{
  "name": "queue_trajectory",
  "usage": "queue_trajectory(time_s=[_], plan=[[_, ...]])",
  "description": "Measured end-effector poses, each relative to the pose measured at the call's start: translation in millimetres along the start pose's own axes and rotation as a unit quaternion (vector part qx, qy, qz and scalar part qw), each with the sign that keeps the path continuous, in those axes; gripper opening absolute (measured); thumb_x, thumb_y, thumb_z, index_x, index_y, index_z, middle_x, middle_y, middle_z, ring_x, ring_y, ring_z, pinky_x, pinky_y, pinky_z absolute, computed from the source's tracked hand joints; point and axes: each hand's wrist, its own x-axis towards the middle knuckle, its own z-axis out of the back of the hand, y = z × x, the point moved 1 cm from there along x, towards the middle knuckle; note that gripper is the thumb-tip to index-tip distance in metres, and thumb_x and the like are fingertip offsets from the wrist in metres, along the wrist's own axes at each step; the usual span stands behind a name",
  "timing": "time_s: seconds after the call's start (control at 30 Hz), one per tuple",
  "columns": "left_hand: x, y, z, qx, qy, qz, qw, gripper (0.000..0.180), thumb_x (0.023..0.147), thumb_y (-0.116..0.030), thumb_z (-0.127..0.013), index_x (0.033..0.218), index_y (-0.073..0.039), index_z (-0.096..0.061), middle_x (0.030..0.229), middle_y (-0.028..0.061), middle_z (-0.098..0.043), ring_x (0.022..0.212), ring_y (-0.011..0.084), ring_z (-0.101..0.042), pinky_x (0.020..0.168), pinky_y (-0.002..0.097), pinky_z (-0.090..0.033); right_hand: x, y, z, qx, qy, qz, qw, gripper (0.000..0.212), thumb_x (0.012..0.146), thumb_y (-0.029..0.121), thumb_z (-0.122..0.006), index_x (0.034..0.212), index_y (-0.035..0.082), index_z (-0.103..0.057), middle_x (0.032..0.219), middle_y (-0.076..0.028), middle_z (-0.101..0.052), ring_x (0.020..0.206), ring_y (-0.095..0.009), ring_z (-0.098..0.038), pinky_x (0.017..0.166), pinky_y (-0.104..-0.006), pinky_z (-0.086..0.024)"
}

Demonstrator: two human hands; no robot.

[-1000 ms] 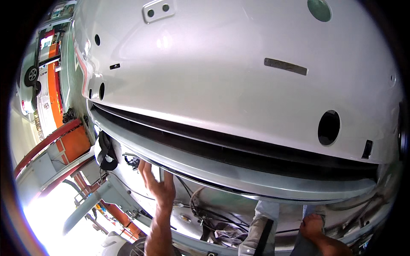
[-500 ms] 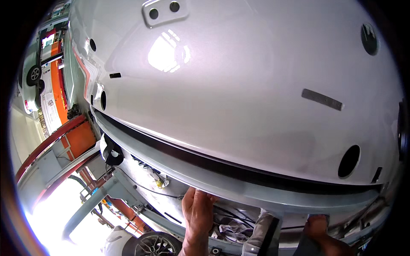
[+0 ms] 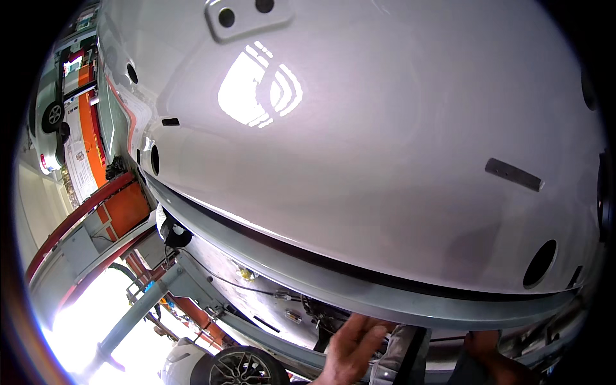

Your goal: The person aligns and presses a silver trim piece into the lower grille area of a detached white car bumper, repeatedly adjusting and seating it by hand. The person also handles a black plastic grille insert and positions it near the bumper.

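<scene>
A large glossy silver car body panel [image 3: 359,154] with several dark holes fills the upper view. Along its lower border runs a curved grey edge [image 3: 276,266], below a dark gap. My left hand [image 3: 351,351] is under this edge at lower centre, fingers loosely extended to the right and apart, with nothing visible in them. Close by on its right is a pale sleeve or cloth with a dark stripe [image 3: 394,359]. My right hand [image 3: 482,346] is farther right, up against the underside of the edge. Its fingertips are hidden, so whether it holds anything is unclear.
Below the edge are a dark cable [image 3: 224,282] and a black-and-white cap-like object [image 3: 172,231]. A grey metal frame [image 3: 147,308] stands at lower left near a car wheel [image 3: 247,369]. Another car [image 3: 48,122] is at far left.
My left hand has moved right along the underside of the edge, toward the pale sleeve, and its fingers have turned rightward. My right hand stays near the same place. The view has shifted slightly.
</scene>
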Motion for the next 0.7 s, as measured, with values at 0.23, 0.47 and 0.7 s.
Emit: queue_trajectory(time_s=[0.23, 0.47, 0.7], plan=[[-5.1, 139.7, -9.2, 0.354, 0.156, -0.008, 0.922, 0.038, 0.097, -0.027, -0.064, 0.124, -0.001, -0.056, 0.108, 0.0233, -0.067, 0.1, 0.037, -0.066, 0.089, 0.04, -0.052, -13.3, -33.3, -38.7, -0.043, -0.012, -0.025, 0.999, 0.027, 0.07, 0.024, -0.069, 0.09, 0.006, -0.072, 0.097, -0.018, -0.069, 0.099, -0.04, -0.063, 0.09, -0.055, -0.047], [-23.1, 264.9, -27.5, 0.537, 0.25, -0.081, 0.802, 0.04, 0.096, -0.035, -0.06, 0.122, -0.004, -0.058, 0.104, 0.0221, -0.066, 0.107, 0.0368, -0.062, 0.087, 0.0438, -0.051, -3.7, -41.1, -23.1, -0.058, -0.035, 0.017, 0.998, 0.017, 0.068, 0.026, -0.069, 0.068, 0.009, -0.069, 0.079, -0.015, -0.067, 0.084, -0.036, -0.064, 0.081, -0.0518, -0.047], [-32.3, 286.8, -33.5, 0.461, 0.158, -0.162, 0.858, 0.038, 0.093, -0.04, -0.065, 0.114, -0.008, -0.066, 0.094, 0.013, -0.071, 0.086, 0.0332, -0.069, 0.076, 0.0438, -0.055, -7.1, -32.3, 3.1, -0.117, -0.082, 0.083, 0.986, 0.016, 0.068, 0.022, -0.068, 0.067, 0.007, -0.067, 0.071, -0.016, -0.063, 0.069, -0.038, -0.06, 0.064, -0.0522, -0.045]])
